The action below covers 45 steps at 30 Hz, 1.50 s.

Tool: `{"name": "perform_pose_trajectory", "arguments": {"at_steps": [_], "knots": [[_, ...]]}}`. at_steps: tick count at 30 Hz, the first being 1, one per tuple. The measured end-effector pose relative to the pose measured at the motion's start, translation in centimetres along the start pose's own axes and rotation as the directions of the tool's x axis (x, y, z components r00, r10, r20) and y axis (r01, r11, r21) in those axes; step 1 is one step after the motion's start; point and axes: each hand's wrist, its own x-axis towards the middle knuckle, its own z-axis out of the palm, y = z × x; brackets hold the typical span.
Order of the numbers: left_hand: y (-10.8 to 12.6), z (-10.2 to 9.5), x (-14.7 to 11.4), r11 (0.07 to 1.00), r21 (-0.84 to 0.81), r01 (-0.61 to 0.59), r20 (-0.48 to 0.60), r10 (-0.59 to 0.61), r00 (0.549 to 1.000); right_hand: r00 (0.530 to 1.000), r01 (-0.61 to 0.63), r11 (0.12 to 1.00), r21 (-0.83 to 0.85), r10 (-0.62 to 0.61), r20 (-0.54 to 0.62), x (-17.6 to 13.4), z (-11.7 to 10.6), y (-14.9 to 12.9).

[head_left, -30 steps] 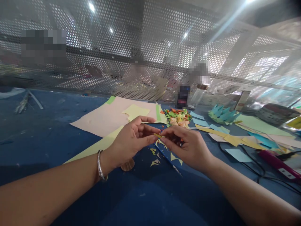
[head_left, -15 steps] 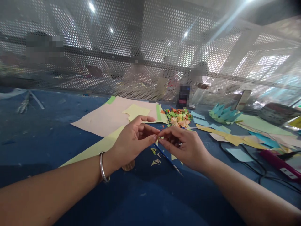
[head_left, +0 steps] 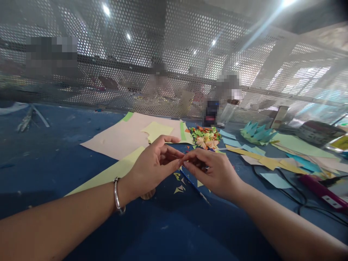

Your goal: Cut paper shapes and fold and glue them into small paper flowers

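Over the blue table, my left hand and my right hand meet at the fingertips. Both are closed in a pinch, thumb against fingers; whatever small piece lies between them is hidden. A blue thin-handled brush or pen lies just beneath the fingers. Small yellow paper scraps are scattered beside it. Behind the right hand sits a pile of small folded paper pieces in orange, green, yellow and peach. A round, clear-looking object is partly covered by my left wrist.
Pale pink paper and a yellow sheet lie to the left. On the right are a blue-green folded paper piece, paper strips, black cables and a magenta power strip. A perforated metal screen borders the back.
My fingertips have drawn slightly closer together, and the bit of yellow glimpsed between them is now covered. The view has shifted a little; the things on the table lie as before.
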Motion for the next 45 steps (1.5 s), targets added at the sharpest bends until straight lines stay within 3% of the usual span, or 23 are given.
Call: {"name": "perform_pose_trajectory", "arguments": {"at_steps": [8, 13, 19, 25, 36, 45], "knots": [[-0.26, -0.01, -0.05, 0.999, 0.009, 0.038, 0.032, -0.038, 0.999, 0.997, 0.08, 0.992, -0.1, -0.082, -0.012, 0.02, 0.04, 0.08], [-0.65, -0.08, -0.03, 0.999, -0.003, 0.053, 0.044, -0.053, 0.998, 0.995, 0.065, 0.998, -0.023, -0.063, 0.075, 0.04, -0.06, -0.1], [-0.06, -0.49, 0.26, 0.987, -0.073, 0.143, 0.107, -0.135, 0.985, 0.997, -0.029, 0.994, 0.106, 0.021, 0.073, 0.16, -0.33, 0.08], [-0.18, -0.71, 0.53, 0.981, -0.149, 0.124, 0.184, -0.095, 0.978, 0.994, -0.097, 0.977, 0.188, 0.085, 0.071, 0.15, -0.41, 0.48], [-0.02, -0.8, 0.51, 0.974, -0.165, 0.154, 0.175, -0.125, 0.977, 0.992, -0.118, 0.973, 0.196, 0.105, 0.076, 0.17, -0.69, 0.42], [-0.55, -0.46, 0.34, 0.989, -0.064, 0.135, 0.149, -0.125, 0.981, 0.99, -0.118, 0.96, 0.256, 0.092, 0.109, 0.22, -0.52, 0.25]]}}
